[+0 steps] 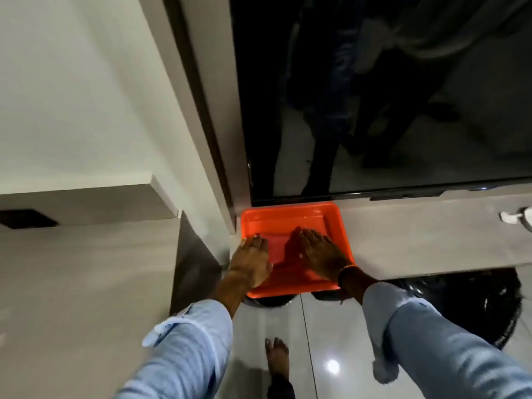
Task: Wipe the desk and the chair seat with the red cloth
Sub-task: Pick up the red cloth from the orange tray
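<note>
A red cloth (280, 256) lies flat and folded inside an orange tray (288, 216), which sits at the left end of the grey desk (417, 237). My left hand (253, 260) rests palm down on the cloth's left part, fingers straight. Laid flat in the same way, my right hand (322, 254) covers the cloth's right part. Neither hand grips anything. The tray's near edge juts over the desk's front edge. A black chair (460, 306) stands tucked under the desk at the right, its seat mostly hidden.
A large dark screen (403, 96) hangs right behind the desk. A grey cabinet (86, 269) with a black panel (26, 218) stands at the left. A white object (518, 218) lies at the desk's right end. My bare foot (277, 358) stands on glossy floor tiles.
</note>
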